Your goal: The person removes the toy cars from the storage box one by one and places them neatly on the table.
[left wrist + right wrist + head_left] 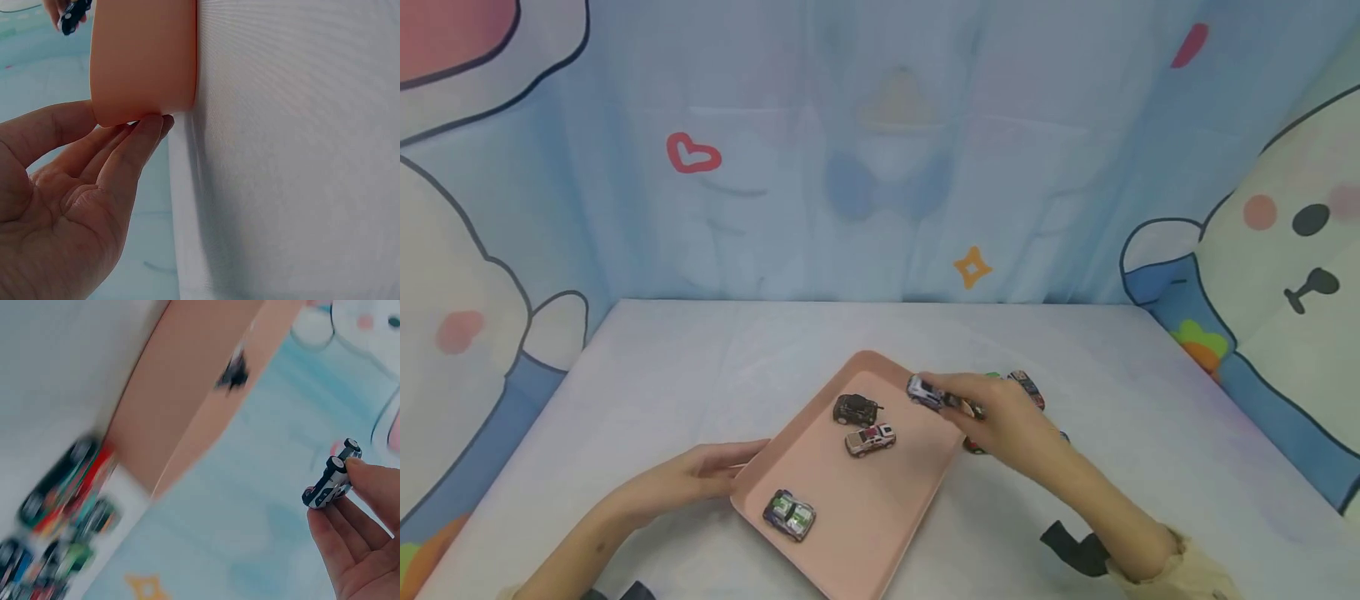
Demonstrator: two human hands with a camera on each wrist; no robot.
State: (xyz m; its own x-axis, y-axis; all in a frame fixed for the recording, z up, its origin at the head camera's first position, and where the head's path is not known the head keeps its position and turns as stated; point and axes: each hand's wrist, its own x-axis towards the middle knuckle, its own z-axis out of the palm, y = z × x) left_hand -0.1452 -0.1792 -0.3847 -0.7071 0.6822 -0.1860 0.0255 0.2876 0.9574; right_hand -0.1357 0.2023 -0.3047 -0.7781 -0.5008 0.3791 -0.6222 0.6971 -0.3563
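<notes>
A pink tray (820, 533) lies at an angle on the table. My left hand (688, 479) holds its left side, the thumb near the rim and the other fingers against the outer wall (144, 56). In my right hand (1007, 421), a small white-and-dark toy car (331, 478) is pinched between thumb and fingertips, above the tray's far right edge. Inside the tray are a black toy car (855, 409), a white-and-red toy car (870, 440) and a green-and-silver toy car (789, 515).
Several more toy cars stand on the table just right of the tray, partly hidden by my right hand; one is a dark toy car (1027, 389). A white cloth (662, 375) covers the table. Behind it hangs a blue cartoon curtain (760, 225).
</notes>
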